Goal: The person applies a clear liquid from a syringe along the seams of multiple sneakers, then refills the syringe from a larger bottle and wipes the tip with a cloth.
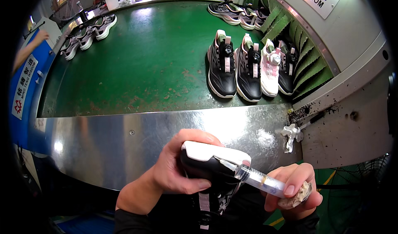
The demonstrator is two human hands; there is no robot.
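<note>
Fingers of the left hand point(176, 172) wrap tight round the light, stiff black shoe point(209, 172) by its heel, low near the body, while the right hand point(294, 190) pinches a thin, breakable syringe point(259, 180) against its white sole.

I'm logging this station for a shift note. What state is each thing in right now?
Left hand: gripping the black shoe.
Black shoe: held with its white sole up.
Right hand: holding the syringe and a wad of cloth.
Syringe: tip against the sole edge.
Four shoes on the green belt: upright, side by side.
</note>
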